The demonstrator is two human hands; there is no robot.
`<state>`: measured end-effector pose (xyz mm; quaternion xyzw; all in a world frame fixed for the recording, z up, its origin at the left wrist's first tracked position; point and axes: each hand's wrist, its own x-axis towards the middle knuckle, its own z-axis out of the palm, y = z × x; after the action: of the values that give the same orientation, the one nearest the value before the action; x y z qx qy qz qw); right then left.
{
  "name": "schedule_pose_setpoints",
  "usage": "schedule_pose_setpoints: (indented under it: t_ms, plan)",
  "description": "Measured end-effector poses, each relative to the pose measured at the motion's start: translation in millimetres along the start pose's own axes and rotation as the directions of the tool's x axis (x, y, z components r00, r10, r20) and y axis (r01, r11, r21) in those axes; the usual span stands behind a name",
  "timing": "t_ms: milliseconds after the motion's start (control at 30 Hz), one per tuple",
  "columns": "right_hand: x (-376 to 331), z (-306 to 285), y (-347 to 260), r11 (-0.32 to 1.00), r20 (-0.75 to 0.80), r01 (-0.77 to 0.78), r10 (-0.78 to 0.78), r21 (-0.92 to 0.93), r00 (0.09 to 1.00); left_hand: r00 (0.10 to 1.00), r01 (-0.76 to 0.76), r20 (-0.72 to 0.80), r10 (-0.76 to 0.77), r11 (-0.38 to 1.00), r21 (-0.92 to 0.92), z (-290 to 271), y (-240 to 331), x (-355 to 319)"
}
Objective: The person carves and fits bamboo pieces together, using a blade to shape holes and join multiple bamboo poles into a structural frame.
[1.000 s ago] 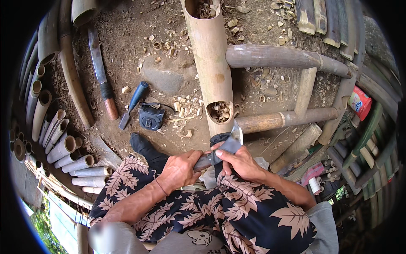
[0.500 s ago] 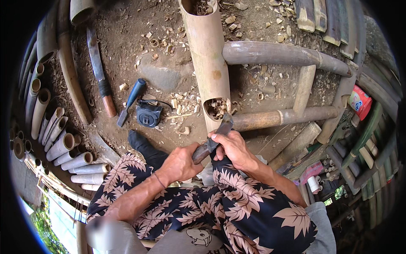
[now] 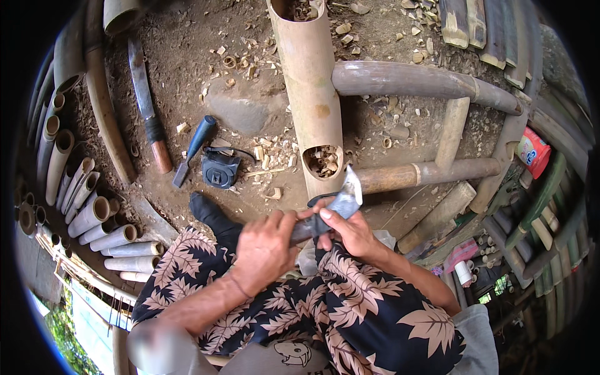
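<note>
Sitting low on the dirt floor (image 3: 250,119), the person holds a short curved knife (image 3: 340,203) in both hands, just below the open end of the big bamboo tube (image 3: 309,94). The left hand (image 3: 265,250) has a tight grip clenched around the knife's dark handle, so the tool cannot slip. The right hand (image 3: 353,231) has its grip closed on the grey blade, thumb pressed on the flat side, likely to steady and guide the sharp edge. The blade tip points up toward the tube's end, which is packed with curly shavings. The big bamboo tube lies across two thinner poles (image 3: 425,81) that lift it off the ground, so its end sits close to the person's lap. To the left of the tube, on the dirt, lie a chisel with a blue handle (image 3: 195,149), a dark tape measure (image 3: 220,170) and a long machete (image 3: 147,100), all set within easy reach. Farther left of the tube, cut bamboo pieces (image 3: 94,212) are stacked in a row. Wood chips lie scattered around the tube.
</note>
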<state>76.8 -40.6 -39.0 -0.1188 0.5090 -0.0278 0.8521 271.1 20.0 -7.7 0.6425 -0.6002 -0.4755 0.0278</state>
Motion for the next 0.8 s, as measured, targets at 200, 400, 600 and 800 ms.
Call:
schedule_pose_setpoints:
  t_ms: [200, 400, 600, 800]
  plan:
    - [32.3, 12.8, -2.8, 0.768, 0.344, -0.352, 0.182, 0.535, 0.921, 0.813, -0.163, 0.582, -0.017, 0.953, 0.256, -105.1, -36.3, 81.1]
    - [27.9, 19.3, -9.0, 0.948, 0.007, -0.24, 0.244, 0.207, 0.97, 0.875, 0.082, 0.484, -0.014, 0.99, -0.119, -30.6, -72.1, 41.7]
    - [18.9, 4.6, -11.0, 0.868, -0.309, -0.13, -0.028, -0.479, 0.951, 0.886, 0.444, 0.354, -0.298, 0.764, -0.468, 56.1, 1.0, 5.6]
    - [11.1, -4.1, -2.1, 0.897, -0.258, -0.016, -0.11, -0.442, 0.96, 0.901, 0.415, 0.283, -0.328, 0.843, -0.343, 68.4, 37.3, 10.8]
